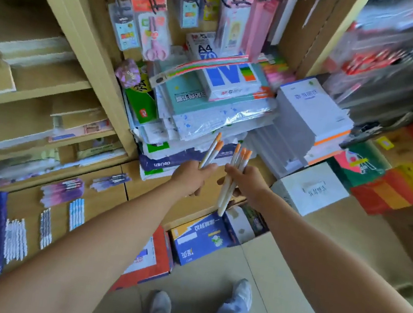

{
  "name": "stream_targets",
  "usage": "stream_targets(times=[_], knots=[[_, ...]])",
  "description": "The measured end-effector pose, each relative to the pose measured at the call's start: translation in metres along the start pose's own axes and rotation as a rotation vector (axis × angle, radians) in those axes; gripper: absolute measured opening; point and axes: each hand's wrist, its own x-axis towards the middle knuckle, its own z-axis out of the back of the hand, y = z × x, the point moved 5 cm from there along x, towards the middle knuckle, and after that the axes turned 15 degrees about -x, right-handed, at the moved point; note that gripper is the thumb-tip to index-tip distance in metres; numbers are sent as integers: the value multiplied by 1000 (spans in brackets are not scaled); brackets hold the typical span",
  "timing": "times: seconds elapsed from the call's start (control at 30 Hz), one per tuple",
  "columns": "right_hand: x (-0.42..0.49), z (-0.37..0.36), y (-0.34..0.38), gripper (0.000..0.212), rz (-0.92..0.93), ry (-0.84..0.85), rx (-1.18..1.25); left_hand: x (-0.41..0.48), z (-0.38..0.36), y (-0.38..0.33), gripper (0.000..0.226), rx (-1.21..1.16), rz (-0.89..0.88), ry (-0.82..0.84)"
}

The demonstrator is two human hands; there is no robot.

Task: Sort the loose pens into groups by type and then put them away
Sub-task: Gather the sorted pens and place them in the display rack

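Both hands are up in front of the paper stacks (205,119). The left hand (191,178) grips a pair of orange-capped pens (211,151), and the right hand (246,183) grips a bunch of three orange-capped pens (234,176), caps upward. Down to the left, rows of other pens (16,238) lie on the wooden counter (103,203).

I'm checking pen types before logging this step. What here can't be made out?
- Head view: the grip of the left hand hides the lower ends of the left-hand pens.
- Head view: any print on the right-hand pens, held by the right hand, is too small to read.
- Head view: the right shelf goods are motion-blurred.
- Head view: the counter pen rows are blurred, so their types are unclear.
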Motion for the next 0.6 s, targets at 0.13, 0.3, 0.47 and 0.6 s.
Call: stream_targets(times=[0.13, 0.3, 0.47, 0.6], knots=[[-6, 77, -28, 24, -22, -92, 75, 11, -70, -42, 39, 28, -54, 49], [-12, 183, -60, 21, -30, -205, 51, 33, -167, -94, 30, 137, -117, 27], [-17, 283, -92, 15, -24, -282, 116, 60, -260, -146, 27, 84, -139, -6], [-11, 346, -114, 19, -55, -334, 170, 76, -323, -174, 15, -73, -133, 113]])
